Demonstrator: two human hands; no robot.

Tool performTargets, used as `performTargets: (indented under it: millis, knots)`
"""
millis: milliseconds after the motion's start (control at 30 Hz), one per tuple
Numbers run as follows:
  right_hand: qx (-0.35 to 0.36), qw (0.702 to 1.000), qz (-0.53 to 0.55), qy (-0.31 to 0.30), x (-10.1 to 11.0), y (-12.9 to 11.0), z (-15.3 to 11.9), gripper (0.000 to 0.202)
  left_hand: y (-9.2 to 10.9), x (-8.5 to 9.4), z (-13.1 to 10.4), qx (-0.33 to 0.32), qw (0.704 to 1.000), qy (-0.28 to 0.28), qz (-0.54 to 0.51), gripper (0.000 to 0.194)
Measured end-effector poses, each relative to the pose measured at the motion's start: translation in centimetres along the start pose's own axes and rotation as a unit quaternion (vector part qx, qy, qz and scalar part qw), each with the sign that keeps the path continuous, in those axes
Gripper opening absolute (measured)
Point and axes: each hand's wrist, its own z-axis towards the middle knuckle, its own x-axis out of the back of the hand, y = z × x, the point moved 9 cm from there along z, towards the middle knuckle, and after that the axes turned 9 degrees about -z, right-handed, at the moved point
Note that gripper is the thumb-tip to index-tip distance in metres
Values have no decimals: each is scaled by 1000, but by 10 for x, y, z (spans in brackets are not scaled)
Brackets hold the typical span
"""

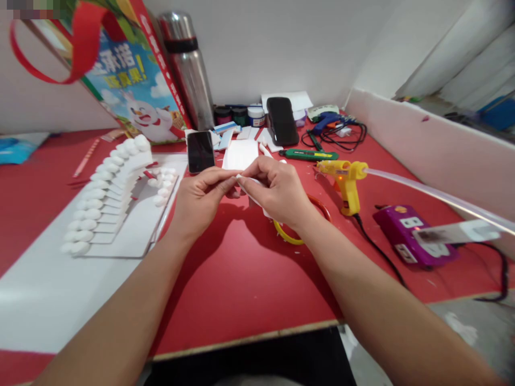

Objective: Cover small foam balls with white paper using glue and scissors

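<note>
A thin, flat white strip, apparently of paper or foam board, (257, 205) is held between the right hand (277, 188), under whose thumb it is partly hidden, and the left hand (206, 199), by whose narrowly pinched fingertips its far end is met. It is probably light, fairly stiff but easily creased, and best gripped by its edges. Its long axis is slanted from the left fingertips nearward beneath the right palm.

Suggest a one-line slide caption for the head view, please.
Bare hands handle a white piece above a red table, a yellow glue gun at right.
</note>
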Motion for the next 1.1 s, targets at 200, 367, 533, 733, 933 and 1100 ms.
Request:
performTargets:
  millis: [200, 367, 533, 733, 933, 1100]
  knots:
    - [46, 993, -105, 3, 3, -7, 0, 12, 17, -1, -3, -88, 990, -25, 103, 16]
    - [62, 983, -174, 19, 3, -13, -3, 12, 28, -7, -8, -136, 974, -14, 180, 18]
    - [-33, 999, 18, -18, 1, 0, 2, 18, 26, -2, -6, -123, 980, 14, 153, 16]
    - [-277, 862, 391, -166, -26, 26, -6, 41, 23, 4, -2, -104, 984, 21, 142, 14]
    - [-284, 800, 450, -278, -46, 15, -17, 38, 26, 2, -3, -120, 983, 2, 140, 15]
    - [-242, 840, 426, -231, -39, 20, -11, 20, 27, -1, -4, -126, 983, -5, 136, 14]
